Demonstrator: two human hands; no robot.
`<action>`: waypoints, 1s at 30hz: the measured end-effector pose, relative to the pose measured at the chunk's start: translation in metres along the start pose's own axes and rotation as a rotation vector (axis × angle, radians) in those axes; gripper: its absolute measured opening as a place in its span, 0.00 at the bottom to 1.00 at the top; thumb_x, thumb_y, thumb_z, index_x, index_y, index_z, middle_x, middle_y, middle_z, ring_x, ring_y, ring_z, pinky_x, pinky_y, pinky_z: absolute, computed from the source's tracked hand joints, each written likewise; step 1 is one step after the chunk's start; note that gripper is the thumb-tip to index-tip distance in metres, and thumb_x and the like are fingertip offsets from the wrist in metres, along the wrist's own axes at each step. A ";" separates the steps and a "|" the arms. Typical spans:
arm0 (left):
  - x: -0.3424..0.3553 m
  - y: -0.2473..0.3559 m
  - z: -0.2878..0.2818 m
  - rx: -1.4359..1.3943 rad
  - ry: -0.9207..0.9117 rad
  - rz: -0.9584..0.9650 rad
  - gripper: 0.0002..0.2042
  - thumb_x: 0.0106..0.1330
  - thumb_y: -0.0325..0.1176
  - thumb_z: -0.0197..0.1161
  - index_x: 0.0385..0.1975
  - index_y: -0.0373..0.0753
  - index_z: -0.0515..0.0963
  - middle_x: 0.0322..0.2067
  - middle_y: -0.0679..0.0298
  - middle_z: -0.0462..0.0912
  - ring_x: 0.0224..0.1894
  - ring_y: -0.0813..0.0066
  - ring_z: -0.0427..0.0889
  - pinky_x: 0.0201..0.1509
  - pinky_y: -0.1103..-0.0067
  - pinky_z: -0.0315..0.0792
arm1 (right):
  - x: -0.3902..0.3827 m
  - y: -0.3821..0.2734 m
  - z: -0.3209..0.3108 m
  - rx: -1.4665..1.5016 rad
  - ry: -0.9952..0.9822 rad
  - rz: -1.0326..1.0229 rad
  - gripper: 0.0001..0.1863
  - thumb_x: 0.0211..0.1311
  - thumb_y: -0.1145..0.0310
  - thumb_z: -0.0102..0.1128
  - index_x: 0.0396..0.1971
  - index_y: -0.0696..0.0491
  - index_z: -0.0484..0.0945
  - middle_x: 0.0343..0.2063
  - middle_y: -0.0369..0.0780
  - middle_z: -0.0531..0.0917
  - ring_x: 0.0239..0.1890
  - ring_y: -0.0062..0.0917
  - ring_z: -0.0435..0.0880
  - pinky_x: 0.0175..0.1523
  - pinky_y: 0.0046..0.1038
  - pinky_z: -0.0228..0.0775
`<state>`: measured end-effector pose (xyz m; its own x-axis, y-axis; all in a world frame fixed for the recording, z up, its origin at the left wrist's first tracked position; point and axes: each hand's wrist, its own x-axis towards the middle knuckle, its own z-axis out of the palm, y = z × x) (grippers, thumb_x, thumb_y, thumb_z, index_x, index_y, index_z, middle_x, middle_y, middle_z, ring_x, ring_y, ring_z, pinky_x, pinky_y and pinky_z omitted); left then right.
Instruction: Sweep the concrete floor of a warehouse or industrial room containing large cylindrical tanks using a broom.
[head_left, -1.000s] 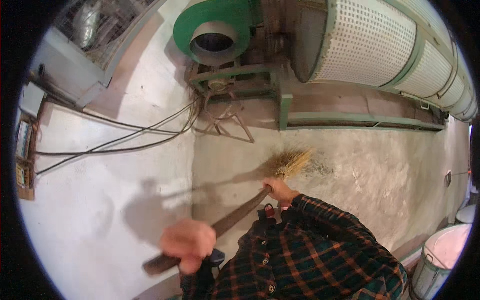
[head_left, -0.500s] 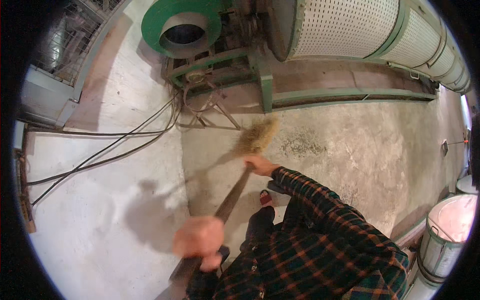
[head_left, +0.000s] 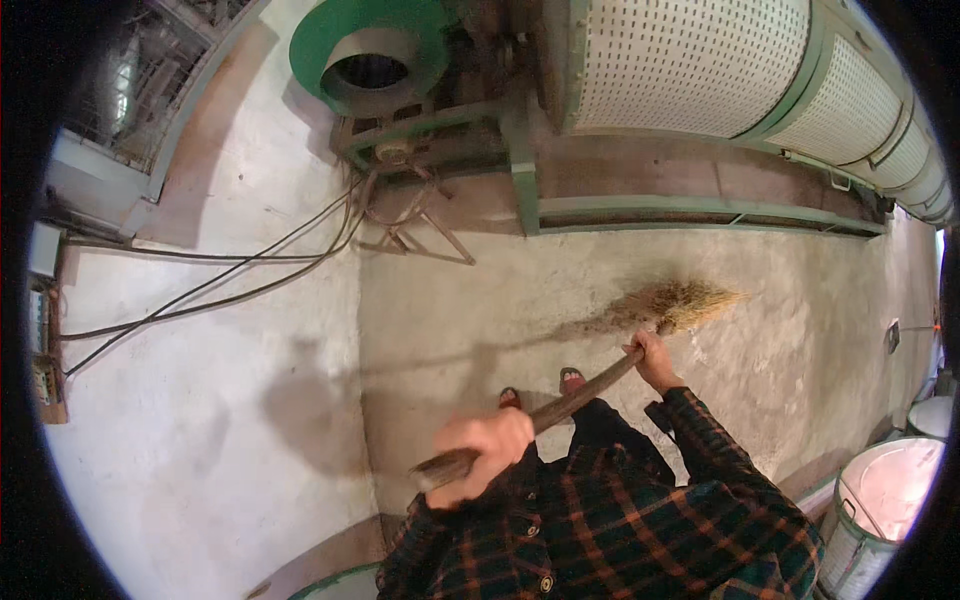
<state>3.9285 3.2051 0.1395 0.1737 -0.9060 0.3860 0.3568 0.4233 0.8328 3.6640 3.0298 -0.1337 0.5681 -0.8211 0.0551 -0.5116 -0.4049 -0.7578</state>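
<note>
A long-handled straw broom (head_left: 700,304) reaches across in front of me, its dark wooden handle (head_left: 585,397) slanting up to the right. Near the handle's top end, my left hand (head_left: 482,455) is wrapped round it, slightly blurred. My right hand (head_left: 655,362) is closed round the handle lower down, just above the bristles. The bristles point right over the concrete floor (head_left: 780,370). Beside them on the left is a dark patch (head_left: 625,310); how much is loose debris and how much shadow I cannot tell.
A large perforated drum machine (head_left: 690,65) on a green frame (head_left: 700,205) spans the far side. Left of it are a green round opening (head_left: 370,70) and a small metal stand (head_left: 430,235). Black cables (head_left: 200,258) cross the pale wall. A metal bin (head_left: 865,500) stands at right.
The broom head has swept to the right, and both hands have moved right with the handle. The handle now lies at a flatter slant. Both of my feet now show.
</note>
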 end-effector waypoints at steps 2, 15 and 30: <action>0.002 0.005 0.001 -0.071 -0.060 0.091 0.11 0.67 0.36 0.52 0.24 0.39 0.63 0.12 0.66 0.66 0.14 0.72 0.64 0.21 0.72 0.63 | 0.001 -0.014 -0.020 -0.044 0.020 -0.005 0.14 0.49 0.74 0.64 0.19 0.54 0.65 0.17 0.44 0.67 0.23 0.41 0.68 0.28 0.37 0.60; 0.018 -0.010 0.026 0.207 -0.014 0.083 0.16 0.59 0.40 0.62 0.22 0.35 0.65 0.16 0.63 0.68 0.20 0.66 0.69 0.36 0.62 0.69 | 0.086 -0.002 0.034 0.156 -0.143 -0.213 0.06 0.45 0.75 0.55 0.23 0.55 0.68 0.21 0.49 0.73 0.29 0.46 0.73 0.35 0.41 0.63; -0.054 0.157 0.018 -0.070 -0.075 0.303 0.17 0.54 0.30 0.64 0.11 0.45 0.62 0.05 0.67 0.67 0.05 0.78 0.63 0.07 0.86 0.60 | 0.007 -0.157 -0.052 -0.014 0.242 -0.398 0.10 0.42 0.75 0.64 0.20 0.51 0.69 0.17 0.40 0.68 0.25 0.36 0.70 0.36 0.33 0.60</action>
<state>3.9590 3.3206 0.2567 0.2142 -0.7356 0.6427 0.3621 0.6709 0.6472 3.7146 3.0661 0.0198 0.5562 -0.6700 0.4916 -0.2938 -0.7119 -0.6378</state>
